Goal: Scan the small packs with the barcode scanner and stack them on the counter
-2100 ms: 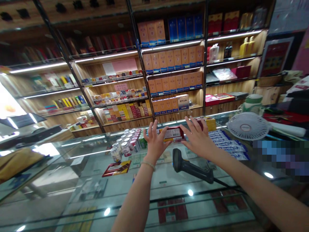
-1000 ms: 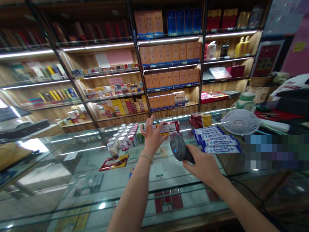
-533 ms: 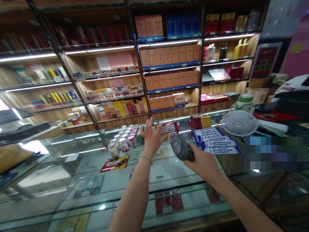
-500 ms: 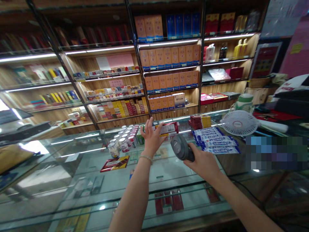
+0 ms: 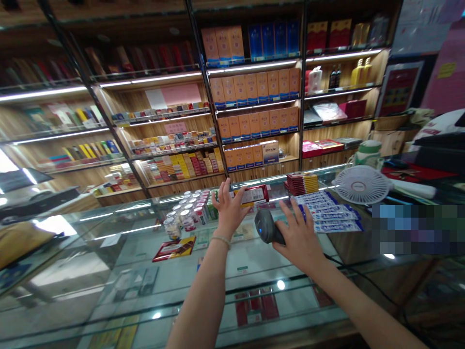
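Observation:
My left hand (image 5: pixel 230 213) is raised over the glass counter, some fingers spread upward. A red chocolate bar (image 5: pixel 257 194) with a pale barcode panel sits at its thumb side; the fingers partly hide the grip. My right hand (image 5: pixel 300 237) has a dark grey barcode scanner (image 5: pixel 266 227) by the handle, between thumb and index finger. Its other fingers stretch out, and a blue light shows on the scanner. Another chocolate bar (image 5: pixel 174 248), red and yellow, lies flat on the counter left of my left forearm.
Rows of small containers (image 5: pixel 187 213) stand behind my left hand. A stack of chocolate bars (image 5: pixel 302 183), blue-and-white packets (image 5: pixel 332 213) and a white fan (image 5: pixel 361 185) are to the right. A black cable (image 5: pixel 359 278) runs beside my right forearm. Stocked shelves (image 5: pixel 254 104) line the back.
Fingers of my right hand have opened out from a wrapped grip on the scanner. The scanner has shifted slightly left and its blue light now shows. My left hand stays almost in place.

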